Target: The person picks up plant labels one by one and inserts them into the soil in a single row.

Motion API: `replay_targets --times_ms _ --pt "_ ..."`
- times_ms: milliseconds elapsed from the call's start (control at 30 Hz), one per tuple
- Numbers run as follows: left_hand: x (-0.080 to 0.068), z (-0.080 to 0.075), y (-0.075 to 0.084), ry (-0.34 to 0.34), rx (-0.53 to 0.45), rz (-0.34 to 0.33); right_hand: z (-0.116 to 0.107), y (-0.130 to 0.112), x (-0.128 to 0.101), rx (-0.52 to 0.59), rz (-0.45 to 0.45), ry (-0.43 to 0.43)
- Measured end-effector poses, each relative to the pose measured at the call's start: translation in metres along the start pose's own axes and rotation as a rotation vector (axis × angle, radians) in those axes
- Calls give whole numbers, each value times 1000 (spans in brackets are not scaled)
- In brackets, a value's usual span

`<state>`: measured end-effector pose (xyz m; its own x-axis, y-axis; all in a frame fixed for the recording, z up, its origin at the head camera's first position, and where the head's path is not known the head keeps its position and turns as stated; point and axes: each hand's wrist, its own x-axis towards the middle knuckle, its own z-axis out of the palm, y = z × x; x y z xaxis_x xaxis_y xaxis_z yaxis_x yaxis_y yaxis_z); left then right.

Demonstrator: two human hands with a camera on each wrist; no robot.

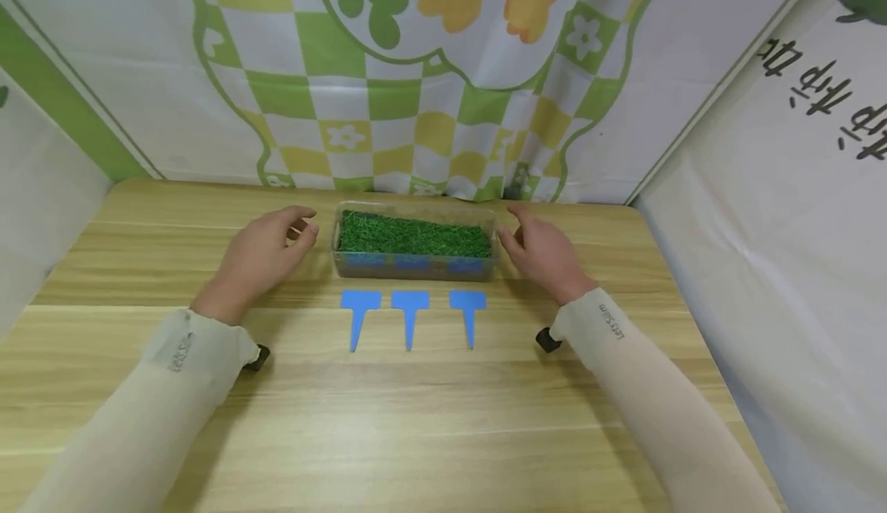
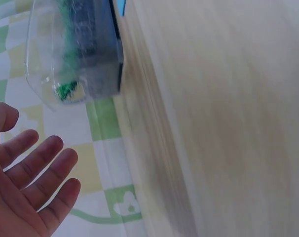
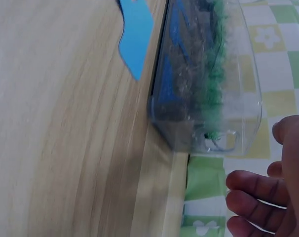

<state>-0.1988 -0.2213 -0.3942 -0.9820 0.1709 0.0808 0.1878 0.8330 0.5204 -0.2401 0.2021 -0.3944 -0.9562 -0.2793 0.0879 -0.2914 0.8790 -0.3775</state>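
Note:
A clear plastic box with green artificial grass inside stands toward the back of the wooden table. My left hand is off its left end with a gap between, fingers loosely bent and holding nothing; the left wrist view shows the fingers spread apart. Close by the box's right end is my right hand, also holding nothing, its fingers gently bent. Three blue T-shaped plant labels lie in a row before the box: left label, middle label, right label.
Behind the table hangs a green, yellow and white checked curtain with flowers, reaching down to the back edge. White cloth with dark writing hangs at the right side. A black wrist device sits under the right sleeve.

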Motion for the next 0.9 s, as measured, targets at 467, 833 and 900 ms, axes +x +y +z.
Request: replay_targets --times_ms 467,833,900 --pt "8 15 15 -71 -17 -9 6 -14 0 -13 -13 -79" --pt "12 22 19 -130 99 17 9 -22 3 -16 19 -164" --pt "12 22 20 -148 120 18 9 -23 4 -22 20 -172"
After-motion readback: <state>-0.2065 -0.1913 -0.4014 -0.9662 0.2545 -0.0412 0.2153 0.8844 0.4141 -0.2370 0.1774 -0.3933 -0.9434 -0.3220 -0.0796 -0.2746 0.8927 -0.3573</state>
